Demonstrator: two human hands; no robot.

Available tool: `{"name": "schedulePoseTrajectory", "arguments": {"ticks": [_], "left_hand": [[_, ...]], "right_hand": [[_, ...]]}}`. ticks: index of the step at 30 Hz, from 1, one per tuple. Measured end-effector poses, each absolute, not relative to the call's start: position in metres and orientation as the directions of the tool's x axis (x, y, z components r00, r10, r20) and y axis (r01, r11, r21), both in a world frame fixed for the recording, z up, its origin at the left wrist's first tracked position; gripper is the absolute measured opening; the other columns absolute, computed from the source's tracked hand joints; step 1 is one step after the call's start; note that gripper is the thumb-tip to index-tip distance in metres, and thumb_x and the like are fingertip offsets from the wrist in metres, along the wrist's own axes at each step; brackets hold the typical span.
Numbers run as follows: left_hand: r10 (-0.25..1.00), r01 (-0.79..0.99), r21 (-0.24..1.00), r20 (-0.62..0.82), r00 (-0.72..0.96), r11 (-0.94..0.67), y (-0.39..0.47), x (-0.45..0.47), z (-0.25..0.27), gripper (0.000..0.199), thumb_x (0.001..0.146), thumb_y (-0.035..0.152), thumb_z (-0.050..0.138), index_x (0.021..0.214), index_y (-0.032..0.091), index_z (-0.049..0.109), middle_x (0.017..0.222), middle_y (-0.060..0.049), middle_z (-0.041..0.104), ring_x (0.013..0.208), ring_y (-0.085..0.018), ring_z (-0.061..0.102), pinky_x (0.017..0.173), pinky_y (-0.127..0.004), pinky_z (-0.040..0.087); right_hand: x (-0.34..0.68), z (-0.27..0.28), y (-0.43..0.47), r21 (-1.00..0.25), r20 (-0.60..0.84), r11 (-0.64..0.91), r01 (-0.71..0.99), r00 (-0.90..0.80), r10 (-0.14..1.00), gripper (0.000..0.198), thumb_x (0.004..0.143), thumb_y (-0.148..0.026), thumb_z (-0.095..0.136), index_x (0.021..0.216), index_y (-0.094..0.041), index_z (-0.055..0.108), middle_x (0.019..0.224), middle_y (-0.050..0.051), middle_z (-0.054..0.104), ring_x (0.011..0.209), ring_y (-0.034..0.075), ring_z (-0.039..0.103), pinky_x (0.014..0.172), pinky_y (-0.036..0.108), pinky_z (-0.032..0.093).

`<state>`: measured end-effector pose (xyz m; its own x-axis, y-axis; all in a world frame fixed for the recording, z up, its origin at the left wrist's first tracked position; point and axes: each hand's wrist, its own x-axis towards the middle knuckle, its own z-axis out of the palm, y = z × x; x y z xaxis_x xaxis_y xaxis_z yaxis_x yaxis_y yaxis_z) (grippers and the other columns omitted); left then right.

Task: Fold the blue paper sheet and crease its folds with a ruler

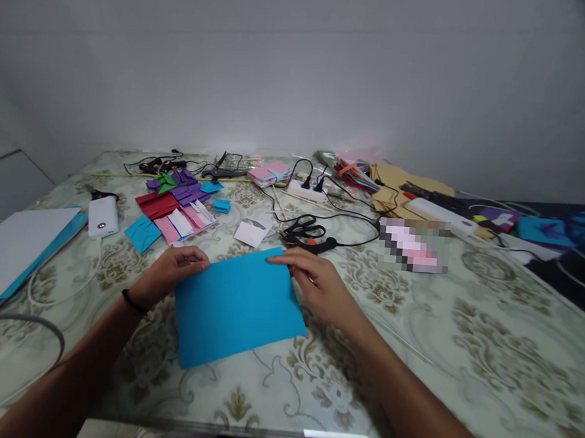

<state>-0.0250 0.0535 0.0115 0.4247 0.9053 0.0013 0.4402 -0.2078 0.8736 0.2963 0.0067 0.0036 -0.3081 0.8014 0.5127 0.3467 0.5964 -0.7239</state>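
A rectangular sheet of blue paper point(241, 309) is held tilted over the patterned tabletop, its far edge toward the wall. My left hand point(181, 268) grips its upper left corner, thumb along the edge and fingers curled. At the upper right corner, my right hand point(313, 277) pinches the sheet, index finger lying along the top edge and the other fingers partly behind it. Just beyond the paper lie a small white paper piece point(252, 231) and black-handled scissors point(302, 228), next to a black glue gun point(313, 246).
Folded coloured papers point(176, 204) lie at the back left, near a white power bank point(103, 216) with a cable. A stack of sheets point(20, 247) rests at far left. Behind, a power strip point(305, 190) has black cords running across the table. Brown paper point(410, 180) lies back right.
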Motion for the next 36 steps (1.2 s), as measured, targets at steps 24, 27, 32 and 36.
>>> {"name": "schedulePoseTrajectory", "arguments": {"ticks": [24, 27, 32, 36], "left_hand": [[0.729, 0.496, 0.697, 0.056, 0.682, -0.518, 0.025, 0.005, -0.003, 0.013, 0.091, 0.022, 0.063, 0.088, 0.019, 0.075, 0.087, -0.003, 0.077, 0.083, -0.018, 0.070, 0.078, -0.027, 0.049], [0.712, 0.499, 0.672, 0.060, 0.699, -0.547, 0.023, 0.009, -0.004, 0.013, 0.092, 0.022, 0.063, 0.087, 0.020, 0.075, 0.086, -0.002, 0.077, 0.085, -0.019, 0.069, 0.080, -0.029, 0.047], [0.691, 0.490, 0.656, 0.067, 0.720, -0.574, 0.019, 0.015, -0.005, 0.015, 0.095, 0.025, 0.061, 0.088, 0.020, 0.073, 0.086, -0.002, 0.076, 0.083, -0.019, 0.069, 0.079, -0.028, 0.047], [0.677, 0.477, 0.652, 0.077, 0.732, -0.589, 0.015, 0.019, -0.004, 0.014, 0.095, 0.025, 0.060, 0.090, 0.020, 0.072, 0.086, -0.003, 0.074, 0.081, -0.018, 0.068, 0.077, -0.027, 0.046]], "right_hand": [[0.261, -0.016, -0.003, -0.764, 0.151, 0.440, 0.473, -0.532, 0.833, 0.010, 0.089, -0.013, 0.069, 0.083, -0.018, 0.074, 0.082, 0.003, 0.075, 0.077, 0.017, 0.067, 0.073, 0.026, 0.048], [0.258, -0.019, -0.004, -0.770, 0.164, 0.450, 0.453, -0.541, 0.825, 0.010, 0.089, -0.013, 0.069, 0.083, -0.018, 0.074, 0.083, 0.002, 0.074, 0.077, 0.018, 0.068, 0.073, 0.026, 0.048], [0.254, -0.022, -0.006, -0.780, 0.191, 0.465, 0.420, -0.547, 0.815, 0.008, 0.090, -0.014, 0.069, 0.085, -0.019, 0.074, 0.084, 0.003, 0.075, 0.078, 0.018, 0.069, 0.074, 0.027, 0.050], [0.250, -0.022, -0.008, -0.786, 0.211, 0.476, 0.395, -0.553, 0.806, 0.009, 0.090, -0.013, 0.068, 0.088, -0.019, 0.074, 0.086, 0.003, 0.076, 0.080, 0.018, 0.070, 0.075, 0.027, 0.051]]}}
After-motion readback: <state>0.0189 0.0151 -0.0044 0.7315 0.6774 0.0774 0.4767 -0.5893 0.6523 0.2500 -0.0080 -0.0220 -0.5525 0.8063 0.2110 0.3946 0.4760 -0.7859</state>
